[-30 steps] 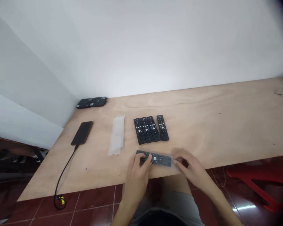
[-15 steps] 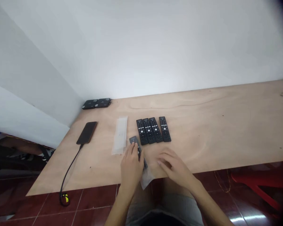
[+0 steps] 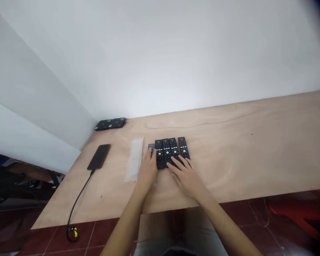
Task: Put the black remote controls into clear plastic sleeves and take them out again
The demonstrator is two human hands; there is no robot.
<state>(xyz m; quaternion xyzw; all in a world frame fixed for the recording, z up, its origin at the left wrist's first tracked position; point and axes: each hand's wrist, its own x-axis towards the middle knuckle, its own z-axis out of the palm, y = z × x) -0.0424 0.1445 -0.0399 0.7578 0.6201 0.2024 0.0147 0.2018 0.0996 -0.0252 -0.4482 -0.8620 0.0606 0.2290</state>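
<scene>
Several black remotes stand side by side on the wooden table, among them a leftmost bare remote (image 3: 159,153) and a rightmost one (image 3: 184,147) set slightly apart. My left hand (image 3: 148,169) lies over a greyish, plastic-wrapped remote (image 3: 150,146) just left of the row, covering most of it; its fingertips rest on the remote. My right hand (image 3: 185,174) has its fingers spread over the lower ends of the remotes on the right side. Left of my left hand lies a flat, translucent plastic sleeve (image 3: 134,160).
On the table (image 3: 229,156), a phone (image 3: 99,156) with a black cable (image 3: 80,197) lies to the left. Two black boxes (image 3: 110,123) sit at the back left corner by the wall. A red chair (image 3: 298,213) is below the front edge at right.
My left hand has moved forward with the wrapped remote, bringing it beside the row. My right hand has gone forward and spread its fingers onto the remotes. The view has shifted slightly.
</scene>
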